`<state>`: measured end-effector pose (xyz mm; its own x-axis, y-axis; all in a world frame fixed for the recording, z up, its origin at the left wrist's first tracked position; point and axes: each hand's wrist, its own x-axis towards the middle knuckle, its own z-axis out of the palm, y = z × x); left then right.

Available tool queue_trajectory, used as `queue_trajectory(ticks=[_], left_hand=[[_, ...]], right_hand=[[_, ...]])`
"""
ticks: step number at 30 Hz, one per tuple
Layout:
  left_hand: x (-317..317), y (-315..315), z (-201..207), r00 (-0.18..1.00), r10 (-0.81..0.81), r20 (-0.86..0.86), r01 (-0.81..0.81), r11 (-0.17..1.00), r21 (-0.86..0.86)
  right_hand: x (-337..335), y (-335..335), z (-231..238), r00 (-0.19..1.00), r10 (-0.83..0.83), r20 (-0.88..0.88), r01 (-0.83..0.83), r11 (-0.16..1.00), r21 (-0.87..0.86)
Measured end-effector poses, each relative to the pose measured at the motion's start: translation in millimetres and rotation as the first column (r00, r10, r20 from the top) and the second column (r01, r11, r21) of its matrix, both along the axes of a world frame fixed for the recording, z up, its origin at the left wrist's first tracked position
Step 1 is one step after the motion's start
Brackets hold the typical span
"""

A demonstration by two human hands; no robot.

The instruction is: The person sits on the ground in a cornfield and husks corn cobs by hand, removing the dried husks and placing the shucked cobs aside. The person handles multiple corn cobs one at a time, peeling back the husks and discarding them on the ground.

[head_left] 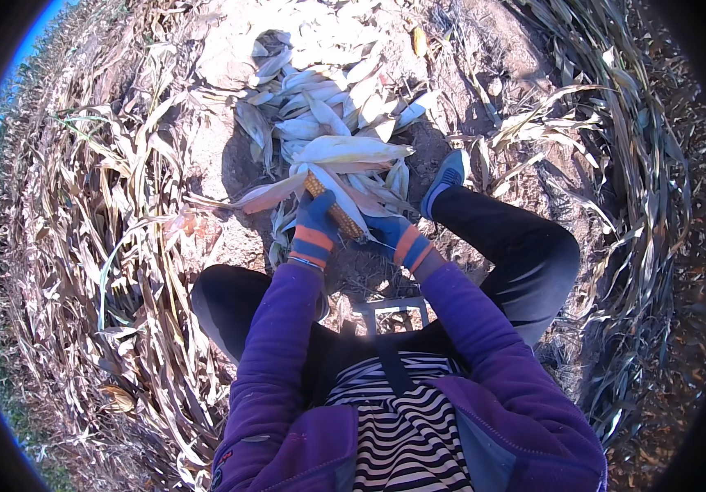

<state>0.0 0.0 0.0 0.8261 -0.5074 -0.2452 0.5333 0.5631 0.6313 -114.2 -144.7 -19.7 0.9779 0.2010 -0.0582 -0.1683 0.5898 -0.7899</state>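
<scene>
In front of me, a partly husked ear of corn [345, 218] slants down to the right, its yellow kernels bare along one side. My left hand [317, 218], in a blue and orange glove, is closed around it. My right hand [387, 231], gloved alike, is closed at the lower right end, where a pale strip of husk [341, 197] runs into it. A thin dark line shows by the right fingers, too small to make out. Peeled husk leaves [345, 151] spread from the far end of the ear. The fingertips are partly hidden.
Beyond my hands lies a pile of pale husks or husked-over ears [308, 102]. A bare yellow ear [419, 41] is on the soil farther right. Dry stalks [152, 271] line the left, with more stalks [644, 189] at right. My shoe [450, 176] stands beside the pile.
</scene>
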Motion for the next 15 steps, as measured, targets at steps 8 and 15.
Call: queue_trajectory(ticks=[8, 15], left_hand=[[-4.4, 0.1, 3.0, 0.996, -0.042, 0.081, 0.037, 0.997, 0.066], [-0.7, -2.3, 5.1, 0.997, 0.0, 0.075, -0.017, 0.973, 0.232]], right_hand=[[0.9, 10.0, 31.3, 0.952, -0.096, -0.291, 0.152, 0.972, 0.177], [4.9, 11.9, 36.6, 0.976, -0.061, -0.207, 0.033, 0.99, -0.139]])
